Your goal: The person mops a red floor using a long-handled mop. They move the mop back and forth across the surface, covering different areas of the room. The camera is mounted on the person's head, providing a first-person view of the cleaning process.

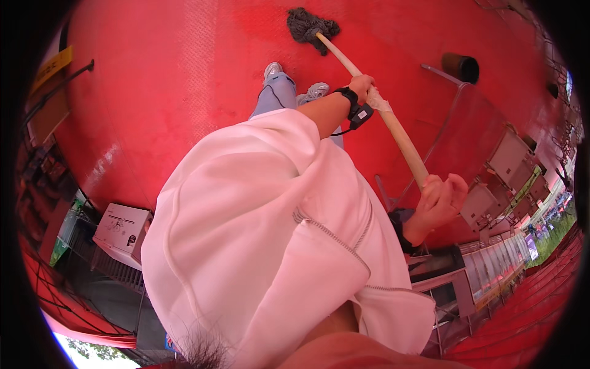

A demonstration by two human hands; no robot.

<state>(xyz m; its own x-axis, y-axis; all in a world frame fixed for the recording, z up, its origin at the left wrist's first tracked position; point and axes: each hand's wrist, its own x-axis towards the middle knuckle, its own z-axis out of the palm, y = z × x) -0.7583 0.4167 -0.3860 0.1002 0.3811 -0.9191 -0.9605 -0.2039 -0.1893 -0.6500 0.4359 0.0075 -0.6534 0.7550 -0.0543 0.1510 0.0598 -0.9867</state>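
A string mop with a dark grey head (309,28) lies on the red floor beyond my feet. Its wooden handle (401,138) slants down to the right, with pale wrapping around its middle. My left hand (362,87), with a black wristband and a small black device at the wrist, grips the handle just on the mop-head side of that wrapping. At the handle's upper end, my right hand (438,200) is closed around the wood, partly hiding the tip.
Grey shoes (273,69) stand near the mop head. A dark cylindrical bin (461,68) is at the upper right, near a metal bar (440,74). Folding chairs (509,152) are at the right, a white printed box (122,230) at the left. A yellow sign (53,68) stands upper left.
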